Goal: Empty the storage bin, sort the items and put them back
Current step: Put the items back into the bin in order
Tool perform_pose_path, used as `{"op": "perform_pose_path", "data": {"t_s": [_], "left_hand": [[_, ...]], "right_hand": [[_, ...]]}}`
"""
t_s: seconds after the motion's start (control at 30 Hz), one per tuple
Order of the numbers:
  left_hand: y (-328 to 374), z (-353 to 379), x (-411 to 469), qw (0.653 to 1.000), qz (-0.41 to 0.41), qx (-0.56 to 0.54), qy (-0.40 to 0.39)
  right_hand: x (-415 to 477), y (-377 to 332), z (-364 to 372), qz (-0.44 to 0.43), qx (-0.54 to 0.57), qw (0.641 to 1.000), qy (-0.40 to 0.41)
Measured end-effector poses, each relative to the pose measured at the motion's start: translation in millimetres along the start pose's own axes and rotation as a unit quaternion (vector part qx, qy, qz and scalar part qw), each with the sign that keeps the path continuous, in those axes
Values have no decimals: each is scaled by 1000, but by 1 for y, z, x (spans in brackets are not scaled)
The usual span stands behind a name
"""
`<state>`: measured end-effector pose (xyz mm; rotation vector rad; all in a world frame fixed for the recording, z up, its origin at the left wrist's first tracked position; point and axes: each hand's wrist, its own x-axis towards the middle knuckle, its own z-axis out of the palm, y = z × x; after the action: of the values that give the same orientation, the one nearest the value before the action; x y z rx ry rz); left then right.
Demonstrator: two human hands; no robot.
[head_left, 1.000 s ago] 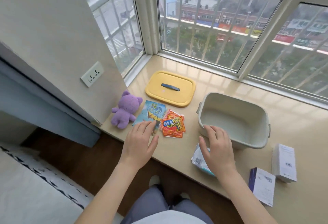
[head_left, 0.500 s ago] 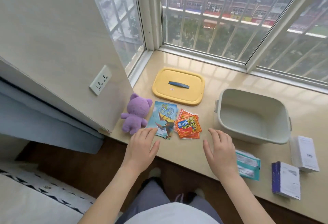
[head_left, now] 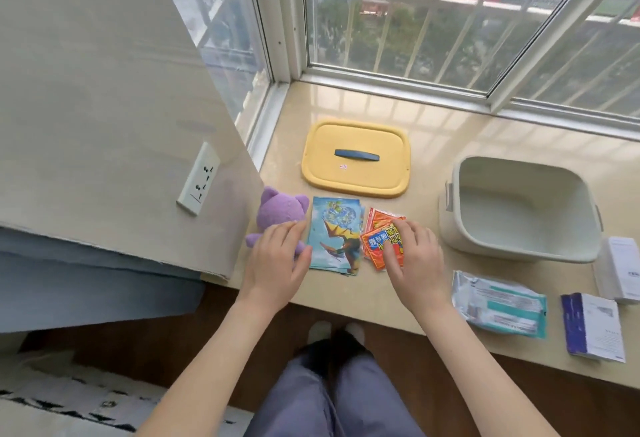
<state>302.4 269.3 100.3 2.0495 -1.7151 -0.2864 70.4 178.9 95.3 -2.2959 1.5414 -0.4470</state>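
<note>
Plush (head_left: 277,213) at sill's (head_left: 367,286) left end, close to front edge; left hand (head_left: 277,260) rests on it, fingers straight, thumb beside cards (head_left: 337,232). Risk: careless sweep knocks plush over edge. Lid (head_left: 356,173) off, behind cards. Right hand (head_left: 415,256) spread flat on red packets (head_left: 379,229); glossy packets may slide, fan into cards, mixing sorted piles. Bin (head_left: 485,244) empty, right of packets.

Counted on the bench (head_left: 433,132): one pale storage bin (head_left: 485,242), one yellow lid (head_left: 353,173), one purple plush toy (head_left: 277,210), one foil packet (head_left: 498,303), one white box (head_left: 620,270) and one blue-and-white box (head_left: 595,329). Picture cards (head_left: 334,229) form one stack, number not determinable; red-orange sachets (head_left: 379,225) overlap, at least two visible. One wall socket (head_left: 199,178) noted.
</note>
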Motion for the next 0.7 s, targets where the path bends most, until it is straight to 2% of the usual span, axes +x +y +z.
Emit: {"op": "perform_pose_path", "data": {"t_s": [0.23,0.4,0.57,0.7], "left_hand": [[-25,93,41,994,-64,-69,-55],[-58,183,57,982,-104,-105,-114],[-87,249,64,980,-130,-58,-138],[-103,270,65,977,-166,-6,-132]], "right_hand": [[43,46,88,7,28,998,-52],[60,78,174,8,53,997,-54],[68,96,240,-9,57,995,-81],[68,104,261,16,23,994,-107]]}}
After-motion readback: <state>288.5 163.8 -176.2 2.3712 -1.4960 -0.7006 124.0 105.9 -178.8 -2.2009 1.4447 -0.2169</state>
